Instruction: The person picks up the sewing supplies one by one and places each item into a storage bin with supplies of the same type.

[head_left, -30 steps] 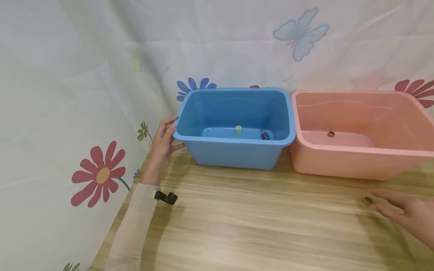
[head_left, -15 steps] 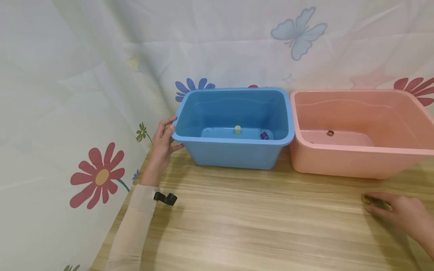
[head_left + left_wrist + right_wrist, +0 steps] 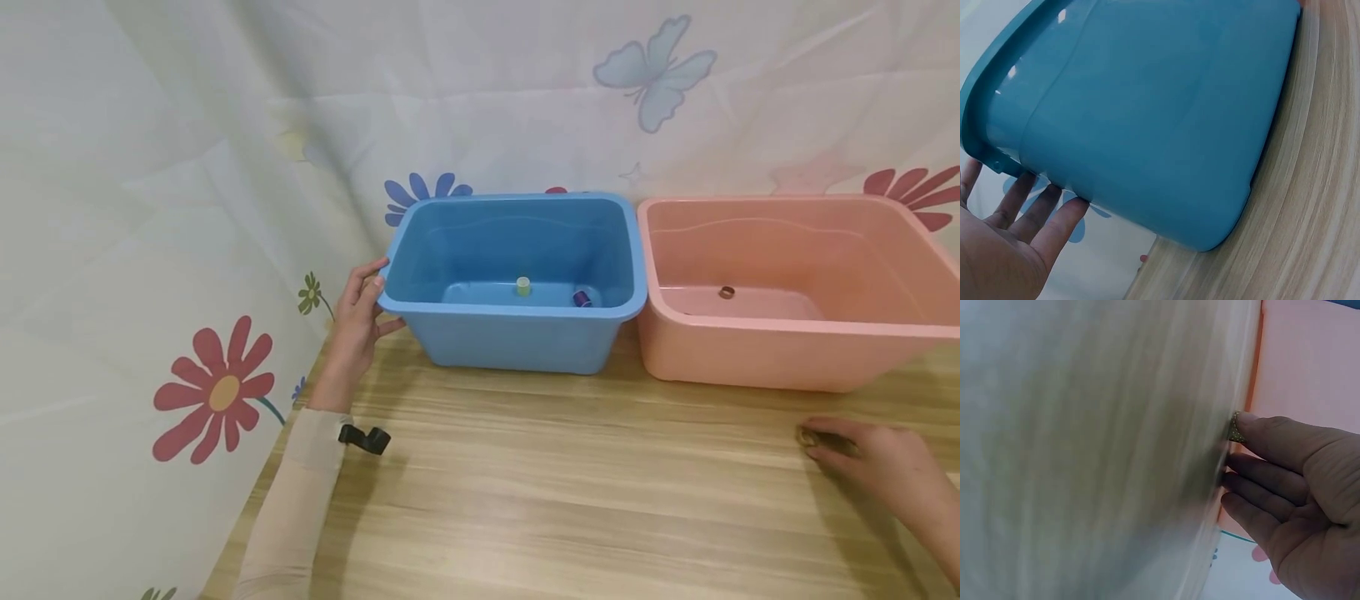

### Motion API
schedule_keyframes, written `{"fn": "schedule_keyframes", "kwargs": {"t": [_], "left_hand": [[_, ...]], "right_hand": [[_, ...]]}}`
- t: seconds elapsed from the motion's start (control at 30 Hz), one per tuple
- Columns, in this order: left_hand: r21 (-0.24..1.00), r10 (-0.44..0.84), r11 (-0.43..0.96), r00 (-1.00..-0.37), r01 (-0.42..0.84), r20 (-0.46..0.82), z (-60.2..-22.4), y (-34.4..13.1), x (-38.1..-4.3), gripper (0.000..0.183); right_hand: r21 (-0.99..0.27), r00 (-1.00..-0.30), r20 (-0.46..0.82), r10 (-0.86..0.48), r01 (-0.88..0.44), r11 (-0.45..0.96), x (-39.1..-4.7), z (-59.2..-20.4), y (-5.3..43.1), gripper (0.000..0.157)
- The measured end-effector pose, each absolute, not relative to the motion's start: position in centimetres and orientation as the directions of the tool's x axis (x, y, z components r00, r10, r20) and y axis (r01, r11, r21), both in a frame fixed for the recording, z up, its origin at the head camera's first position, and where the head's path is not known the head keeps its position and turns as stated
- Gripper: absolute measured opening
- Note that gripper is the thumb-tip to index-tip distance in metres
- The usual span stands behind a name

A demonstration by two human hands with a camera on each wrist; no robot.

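Note:
My right hand (image 3: 888,467) pinches a gold-coloured ring (image 3: 806,436) between thumb and fingers, low over the wooden table in front of the pink tub (image 3: 750,358). In the right wrist view the ring (image 3: 1237,429) shows a beaded, textured surface beside the thumb tip. My left hand (image 3: 357,321) grips the left end of the blue tub (image 3: 517,342) at its rim. Seen from the left wrist, the fingers (image 3: 1060,228) rest against the tub's end wall, just below the rim.
Inside the blue tub are a pale green cylinder (image 3: 523,287) and a small purple spool (image 3: 582,298). Another ring (image 3: 727,292) lies on the pink tub's floor. Both tubs stand side by side near the back of the table (image 3: 525,483), before a printed curtain (image 3: 510,83).
My right hand has moved slightly left and its fingers have closed around the ring on the table. The left hand keeps its place at the blue tub.

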State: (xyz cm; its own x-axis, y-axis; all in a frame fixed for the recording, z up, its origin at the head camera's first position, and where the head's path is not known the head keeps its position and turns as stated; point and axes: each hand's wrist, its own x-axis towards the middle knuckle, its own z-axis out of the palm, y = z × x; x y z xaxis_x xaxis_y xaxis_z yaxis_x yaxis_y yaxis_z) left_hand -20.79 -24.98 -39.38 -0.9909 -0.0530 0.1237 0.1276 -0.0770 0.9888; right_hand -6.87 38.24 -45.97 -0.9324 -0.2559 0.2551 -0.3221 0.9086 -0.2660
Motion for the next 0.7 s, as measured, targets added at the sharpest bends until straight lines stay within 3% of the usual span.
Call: {"fn": "schedule_keyframes", "kwargs": {"t": [0.4,0.7], "left_hand": [[0.989,-0.057,-0.076,-0.991,0.125,0.121,-39.24,-24.94,-20.72,0.047],[0.989,-0.057,-0.098,-0.993,0.113,0.108,-39.24,-24.85,-20.83,0.045]], "right_hand": [[-0.261,-0.936,0.254,-0.243,-0.309,0.915,-6.74,-46.10,37.88,0.038],[-0.388,-0.978,0.152,-0.139,-0.189,0.902,-6.08,-46.38,38.20,0.042]]}}
